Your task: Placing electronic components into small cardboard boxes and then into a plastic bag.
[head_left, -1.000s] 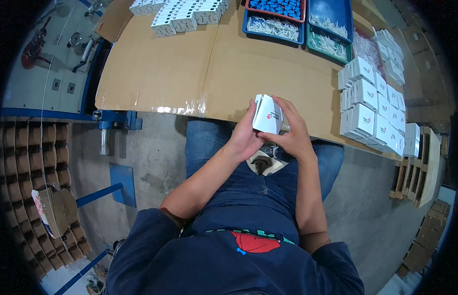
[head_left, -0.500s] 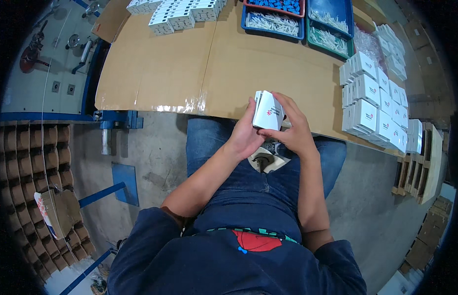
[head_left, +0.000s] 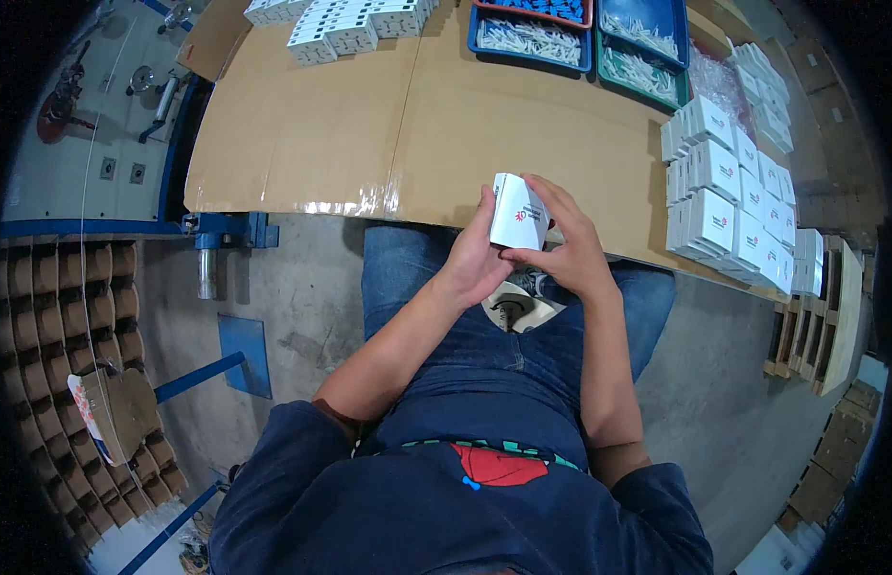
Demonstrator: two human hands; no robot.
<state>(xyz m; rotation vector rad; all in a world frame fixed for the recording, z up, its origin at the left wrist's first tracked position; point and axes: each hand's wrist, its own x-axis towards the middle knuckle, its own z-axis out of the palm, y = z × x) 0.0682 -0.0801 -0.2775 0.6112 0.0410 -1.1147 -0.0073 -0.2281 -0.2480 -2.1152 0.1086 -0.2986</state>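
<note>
A small white box (head_left: 519,213) with a red mark and dark print is held between my two hands, just over the table's near edge. My left hand (head_left: 473,251) supports its left side and underside, the thumb lying along the edge. On the other side, my right hand (head_left: 572,245) has fingers over the far right corner and the thumb at the near bottom edge. The box's left side panel lies flush with its face. What my fingers touch underneath is hidden.
Stacked white boxes (head_left: 719,187) stand at the table's right edge. Trays of small white parts (head_left: 530,43) and blue parts sit at the back, with rows of white printed blocks (head_left: 355,31) back left. Brown cardboard (head_left: 302,144) covers the table. A wooden pallet (head_left: 829,316) lies beyond the right end.
The gap along the box's left side has closed, and its panel now sits flush. Both hands keep nearly the same place and grip.
</note>
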